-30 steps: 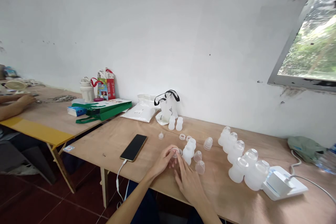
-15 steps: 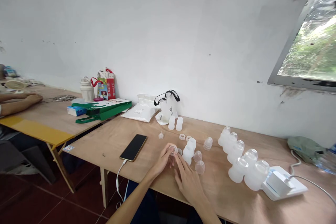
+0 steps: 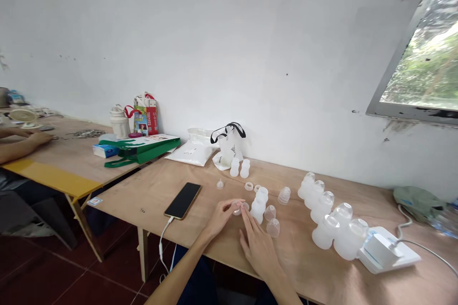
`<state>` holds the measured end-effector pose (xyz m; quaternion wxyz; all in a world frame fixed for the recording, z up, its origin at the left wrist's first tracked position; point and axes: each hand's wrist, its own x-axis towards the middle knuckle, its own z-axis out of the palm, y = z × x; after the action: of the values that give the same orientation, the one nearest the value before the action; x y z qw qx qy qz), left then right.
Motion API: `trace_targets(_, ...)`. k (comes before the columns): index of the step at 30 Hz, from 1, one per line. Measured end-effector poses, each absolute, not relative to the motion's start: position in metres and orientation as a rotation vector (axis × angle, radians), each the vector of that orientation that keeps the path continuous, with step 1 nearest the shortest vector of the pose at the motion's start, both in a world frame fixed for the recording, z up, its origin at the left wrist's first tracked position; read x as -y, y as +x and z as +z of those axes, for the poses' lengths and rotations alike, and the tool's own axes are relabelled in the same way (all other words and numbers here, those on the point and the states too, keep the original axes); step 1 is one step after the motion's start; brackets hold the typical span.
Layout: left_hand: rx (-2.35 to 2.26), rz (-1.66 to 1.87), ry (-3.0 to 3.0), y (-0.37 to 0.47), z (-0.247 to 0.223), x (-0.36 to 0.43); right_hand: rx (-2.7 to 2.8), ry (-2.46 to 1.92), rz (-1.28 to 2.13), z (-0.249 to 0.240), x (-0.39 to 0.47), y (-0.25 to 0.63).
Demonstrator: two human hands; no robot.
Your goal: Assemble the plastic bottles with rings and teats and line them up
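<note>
Near the table's front edge my left hand (image 3: 222, 217) is closed, its thumb and fingers pinching a small translucent ring-like piece (image 3: 236, 208). My right hand (image 3: 258, 243) lies just to the right, its fingertips touching the same piece and its thumb apart from the fingers. White bottles (image 3: 259, 206) stand right beyond my right fingertips. Two clear domed caps (image 3: 273, 228) sit on the table beside them, and a stack of caps (image 3: 284, 195) is farther back. White rings (image 3: 249, 186) and a clear nipple (image 3: 220, 184) lie behind my hands.
A black phone (image 3: 182, 200) with a cable lies left. Several capped bottles (image 3: 323, 206) stand right, near a white charger (image 3: 382, 250). White bags (image 3: 193, 150) rest by the wall. A green bag (image 3: 150, 150) and another person's arms (image 3: 25, 143) are on the left table.
The piece between my hands has tilted or turned, and my left fingers have shifted over its top. The other person's hands have moved slightly left.
</note>
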<state>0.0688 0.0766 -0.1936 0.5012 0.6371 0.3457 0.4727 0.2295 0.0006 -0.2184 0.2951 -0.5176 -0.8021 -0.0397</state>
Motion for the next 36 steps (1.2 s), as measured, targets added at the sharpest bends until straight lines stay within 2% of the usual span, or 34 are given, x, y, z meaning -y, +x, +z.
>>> trace_targets(10,-0.752,1.159,1.545,0.075,-0.202,-0.077,2.114,-1.349,-0.014,-0.212,0.003,0.229)
trace_targets(22,-0.744,1.077,1.622,0.077,-0.205,-0.065,1.428,-1.197,0.851,-0.212,0.001,0.216)
trace_targets(36,-0.814,1.102,1.912,0.078,-0.195,-0.054,1.189,-1.144,0.920,-0.208,0.001,0.215)
